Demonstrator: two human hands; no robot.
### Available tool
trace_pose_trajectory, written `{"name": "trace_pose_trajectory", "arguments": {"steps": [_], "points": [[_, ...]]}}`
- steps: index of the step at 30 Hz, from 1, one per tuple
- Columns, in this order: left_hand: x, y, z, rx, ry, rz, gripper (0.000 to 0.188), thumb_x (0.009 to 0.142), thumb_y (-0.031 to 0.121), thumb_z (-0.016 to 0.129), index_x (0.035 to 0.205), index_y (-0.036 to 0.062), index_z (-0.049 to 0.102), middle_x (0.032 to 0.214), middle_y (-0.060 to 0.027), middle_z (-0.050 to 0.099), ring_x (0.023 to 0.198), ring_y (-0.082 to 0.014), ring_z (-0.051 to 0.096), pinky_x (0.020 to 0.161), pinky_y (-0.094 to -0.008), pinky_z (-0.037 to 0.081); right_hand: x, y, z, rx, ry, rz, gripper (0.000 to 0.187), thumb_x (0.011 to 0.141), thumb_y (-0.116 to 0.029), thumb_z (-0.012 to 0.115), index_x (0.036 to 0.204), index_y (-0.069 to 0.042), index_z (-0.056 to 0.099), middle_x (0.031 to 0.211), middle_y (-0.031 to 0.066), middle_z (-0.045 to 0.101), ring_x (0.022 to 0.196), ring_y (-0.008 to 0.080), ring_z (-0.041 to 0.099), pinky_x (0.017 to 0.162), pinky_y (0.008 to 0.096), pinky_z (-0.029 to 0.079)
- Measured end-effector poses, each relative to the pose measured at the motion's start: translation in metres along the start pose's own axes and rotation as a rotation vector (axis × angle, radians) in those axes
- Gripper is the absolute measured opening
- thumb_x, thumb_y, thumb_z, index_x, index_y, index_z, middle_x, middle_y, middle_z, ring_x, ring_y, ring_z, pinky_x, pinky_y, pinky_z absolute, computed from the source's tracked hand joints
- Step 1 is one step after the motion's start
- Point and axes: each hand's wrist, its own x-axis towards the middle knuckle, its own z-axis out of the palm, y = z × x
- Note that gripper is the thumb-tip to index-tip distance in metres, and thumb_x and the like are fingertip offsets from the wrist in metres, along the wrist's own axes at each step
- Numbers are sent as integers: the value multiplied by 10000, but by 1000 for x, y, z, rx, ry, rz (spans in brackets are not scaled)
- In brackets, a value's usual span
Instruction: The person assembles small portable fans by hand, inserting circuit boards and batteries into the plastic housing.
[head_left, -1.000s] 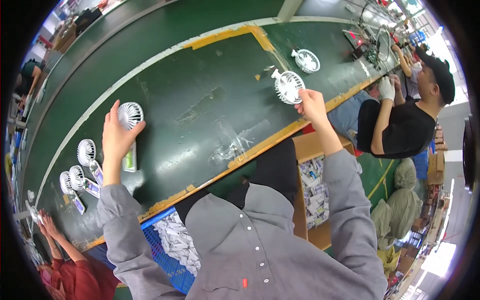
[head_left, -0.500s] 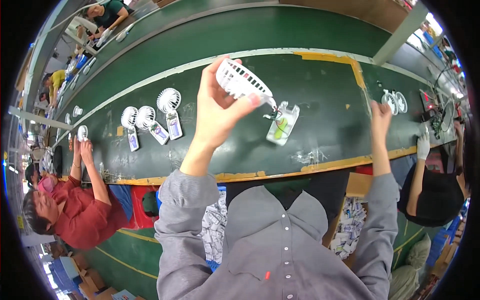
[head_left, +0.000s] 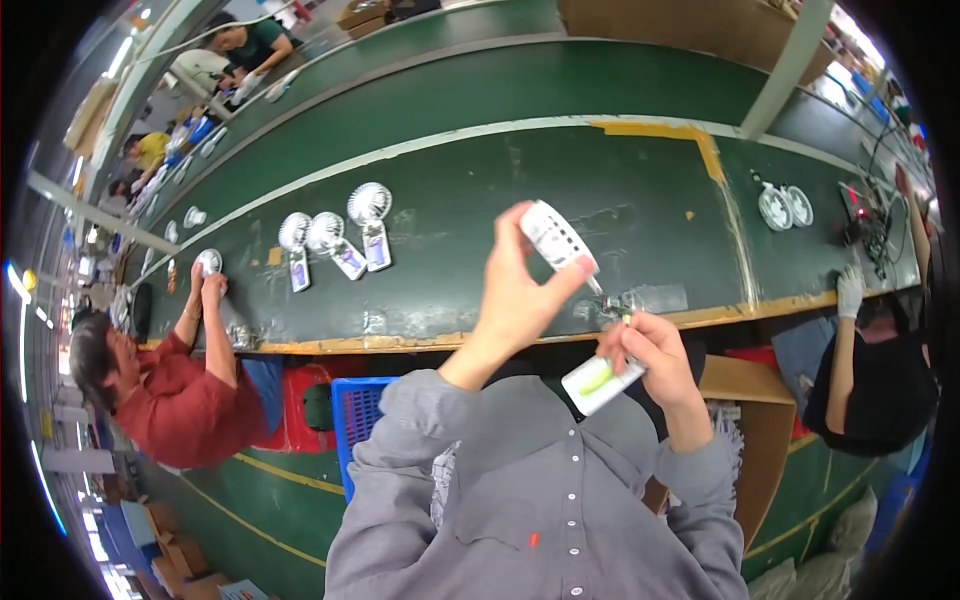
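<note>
Head cam: gripping a fan head in left hand, pinching handle in right hand, near cardboard box with whitish bits inside, plus blue basket.

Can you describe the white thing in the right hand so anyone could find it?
Find the big green table, then the grey shirt at its near edge. In front of that shirt, the right hand holds a white handle. A bright green patch sets it apart from the three fans to the left, whose handles show purple.
</note>
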Motion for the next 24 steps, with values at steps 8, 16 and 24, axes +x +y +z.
{"name": "trace_pose_trajectory", "arguments": {"steps": [8, 16, 24], "points": [[-41, 11, 30, 3, -534, 355, 399, 811, 31, 636, 1206, 2, 589, 1150, -175, 634, 1039, -327, 628, 904, -383, 502, -18, -21, 1, -154, 178, 11, 237, 958, -158, 481, 839, 13, 595, 678, 50, 593, 605, 110, 565, 597, 250, 441], [-53, 9, 27, 44, -490, 404, 248, 789, 24, 699, 1033, 23, 655, 1070, -100, 662, 951, -283, 637, 832, -373, 515, -29, -55, 6, -901, 92, -79, 149, 842, -86, 630, 744, 23, 603, 608, 70, 574, 536, 119, 538, 500, 271, 397], [-61, 12, 27, 214, -214, 543, 154, 717, -25, 692, 860, 24, 664, 876, -88, 670, 765, -230, 652, 665, -316, 541, -33, -57, 7, -676, -61, 56, 167, 812, -60, 605, 665, 18, 598, 552, 67, 574, 514, 113, 569, 476, 261, 407]]}}
